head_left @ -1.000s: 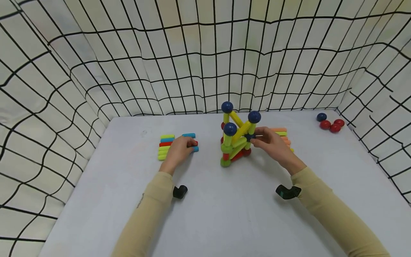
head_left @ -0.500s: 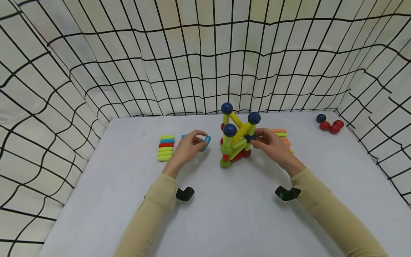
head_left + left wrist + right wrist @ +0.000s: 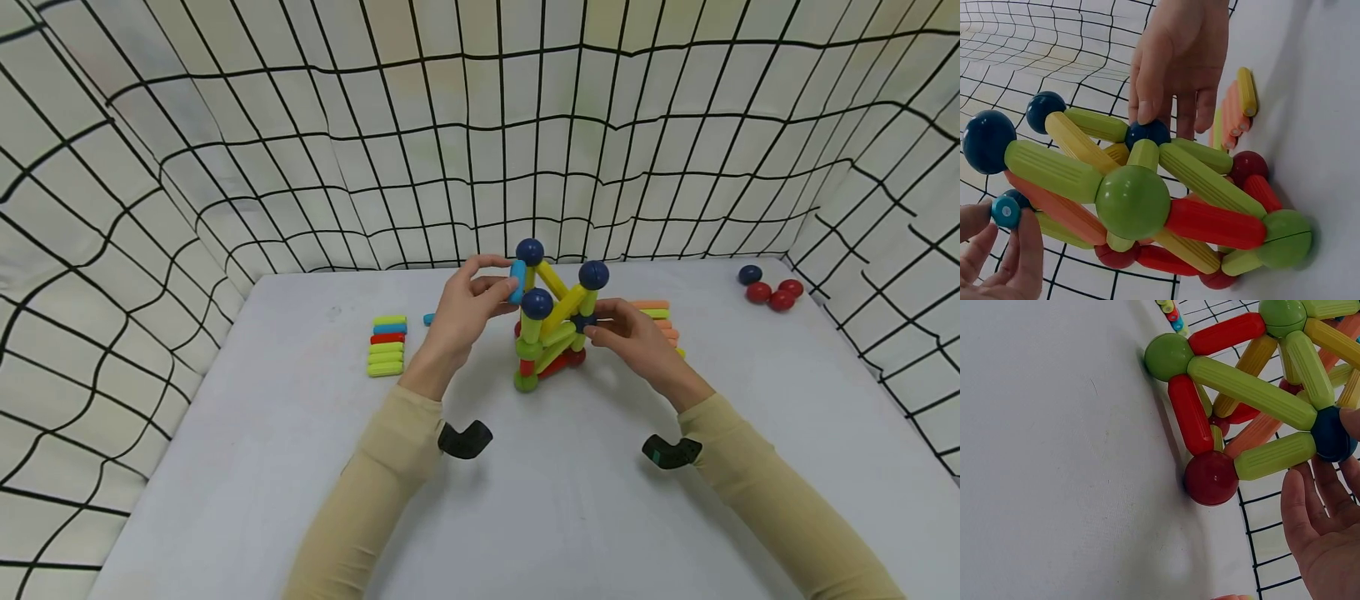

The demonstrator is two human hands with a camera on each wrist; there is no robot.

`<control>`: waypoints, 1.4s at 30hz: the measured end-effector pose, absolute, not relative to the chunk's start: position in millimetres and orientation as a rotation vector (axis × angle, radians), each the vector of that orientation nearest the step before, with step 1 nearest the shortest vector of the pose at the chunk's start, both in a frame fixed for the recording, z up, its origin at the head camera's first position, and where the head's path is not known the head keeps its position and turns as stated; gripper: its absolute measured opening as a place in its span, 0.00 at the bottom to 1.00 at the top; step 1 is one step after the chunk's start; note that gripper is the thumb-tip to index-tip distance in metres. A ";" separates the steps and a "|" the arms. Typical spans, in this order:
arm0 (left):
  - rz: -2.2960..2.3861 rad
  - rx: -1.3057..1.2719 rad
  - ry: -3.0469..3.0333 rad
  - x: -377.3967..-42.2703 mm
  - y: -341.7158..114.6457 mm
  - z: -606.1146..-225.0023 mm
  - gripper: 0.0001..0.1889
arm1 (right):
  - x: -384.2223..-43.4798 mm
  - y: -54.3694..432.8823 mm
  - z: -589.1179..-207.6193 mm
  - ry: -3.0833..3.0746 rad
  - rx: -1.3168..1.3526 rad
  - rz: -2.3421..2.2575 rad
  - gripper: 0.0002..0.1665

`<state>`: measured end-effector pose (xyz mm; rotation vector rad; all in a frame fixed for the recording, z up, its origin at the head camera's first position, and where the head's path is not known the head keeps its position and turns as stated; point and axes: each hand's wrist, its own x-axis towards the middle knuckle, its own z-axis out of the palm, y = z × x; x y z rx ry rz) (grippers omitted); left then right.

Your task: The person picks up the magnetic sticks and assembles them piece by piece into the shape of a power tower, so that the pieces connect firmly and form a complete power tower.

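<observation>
A magnetic stick-and-ball tower of green, yellow, red and orange sticks with coloured balls stands on the white table. My left hand pinches a light blue stick between thumb and fingers, beside the tower's upper left. In the left wrist view this stick points end-on at the camera, near the dark blue top balls. On the tower's right side, my right hand grips a dark blue ball at mid height, thumb on one side and fingers on the other.
Left of the tower lies a row of sticks, with a blue stick partly hidden behind my left hand. Orange and yellow sticks lie behind my right hand. Several loose balls sit at the back right. Black netting encloses the table.
My left hand has picked up the light blue stick from the table and carried it right and up to the tower's upper left. My right hand keeps its hold on the ball.
</observation>
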<state>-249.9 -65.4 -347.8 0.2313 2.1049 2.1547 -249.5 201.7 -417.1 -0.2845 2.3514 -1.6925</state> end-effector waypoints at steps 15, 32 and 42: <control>2.183 0.056 1.985 -252.9 -59.3 -331.6 0.17 | -248.7 200.5 -416.3 2.339 -0.272 -1.701 0.31; 2.127 -0.071 2.033 -254.1 -51.1 -330.0 0.20 | -249.0 201.4 -418.6 2.356 -0.250 -1.694 0.34; 1.990 0.105 2.327 -240.3 -45.6 -331.1 0.20 | -248.6 202.4 -418.7 2.362 -0.272 -1.692 0.35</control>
